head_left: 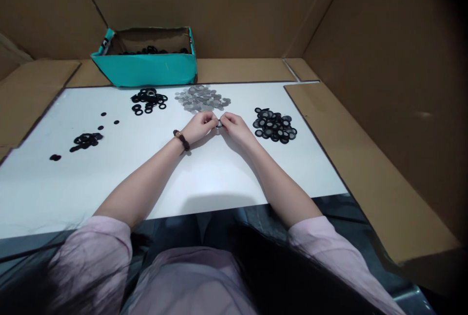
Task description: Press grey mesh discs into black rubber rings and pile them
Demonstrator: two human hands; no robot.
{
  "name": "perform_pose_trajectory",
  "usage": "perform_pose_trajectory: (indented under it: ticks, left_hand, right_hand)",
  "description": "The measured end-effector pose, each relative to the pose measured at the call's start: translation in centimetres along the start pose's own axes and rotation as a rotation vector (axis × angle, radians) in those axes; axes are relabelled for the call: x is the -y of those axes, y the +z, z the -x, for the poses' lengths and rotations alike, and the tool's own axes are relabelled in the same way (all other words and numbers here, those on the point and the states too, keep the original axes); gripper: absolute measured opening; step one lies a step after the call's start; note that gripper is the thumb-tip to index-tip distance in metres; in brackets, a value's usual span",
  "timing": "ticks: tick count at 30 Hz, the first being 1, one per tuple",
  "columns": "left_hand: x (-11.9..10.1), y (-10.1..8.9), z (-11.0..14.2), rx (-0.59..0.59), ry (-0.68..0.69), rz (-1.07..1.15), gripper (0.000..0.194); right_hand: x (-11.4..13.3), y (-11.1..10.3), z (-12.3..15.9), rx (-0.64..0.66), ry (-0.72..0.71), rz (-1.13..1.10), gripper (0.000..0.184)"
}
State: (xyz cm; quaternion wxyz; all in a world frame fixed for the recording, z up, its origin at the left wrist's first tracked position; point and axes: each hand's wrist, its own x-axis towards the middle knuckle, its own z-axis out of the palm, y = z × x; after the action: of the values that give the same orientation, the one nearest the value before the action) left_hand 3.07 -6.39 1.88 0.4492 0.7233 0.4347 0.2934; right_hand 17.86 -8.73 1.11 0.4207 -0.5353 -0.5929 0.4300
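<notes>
Close together over the white tabletop, my left hand (202, 126) and my right hand (234, 126) pinch one small black ring with a grey disc (219, 124) between their fingertips. Fingers hide part of its rim. Just beyond my hands spreads a pile of flat grey discs (201, 98). To its left lies a heap of black rings (148, 99). On the right is a pile of black rings with grey discs set in them (275, 126). A dark beaded bracelet (182, 140) circles my left wrist.
A teal-sided box (153, 69) holding black rings stands at the back. More black pieces (87, 140) lie scattered on the left of the white tabletop (208, 173). Cardboard walls (237, 8) rise behind and on the right, with a cardboard strip (351, 159) along the right edge.
</notes>
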Motion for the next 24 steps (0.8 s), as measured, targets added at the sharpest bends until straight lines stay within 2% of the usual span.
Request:
perform_pose_trajectory:
  ticks: [4, 7, 14, 19, 21, 24]
  left_hand:
    - [0.2, -0.9, 0.0, 0.081, -0.014, -0.025, 0.013]
    - [0.3, -1.0, 0.0, 0.103, -0.030, 0.038, 0.017]
    - [0.2, -0.6, -0.1, -0.013, -0.089, 0.146, 0.012]
    - [0.2, 0.0, -0.1, -0.065, -0.082, 0.184, 0.018]
    - [0.3, 0.1, -0.1, -0.057, -0.086, 0.175, 0.019]
    - [0.3, -0.2, -0.1, 0.034, -0.087, 0.112, 0.017]
  right_hand:
    - [0.0, -0.3, 0.0, 0.105, 0.003, -0.029, 0.028]
    - [-0.3, -0.3, 0.1, 0.141, 0.063, -0.091, 0.034]
    - [-0.1, -0.2, 0.4, 0.108, 0.120, -0.171, 0.037]
    - [0.3, 0.5, 0.6, 0.013, 0.210, -0.297, 0.036]
    - [0.3, 0.5, 0.6, -0.015, 0.241, -0.301, 0.038]
    - [0.2, 0.2, 0.4, -0.013, 0.187, -0.186, 0.040]
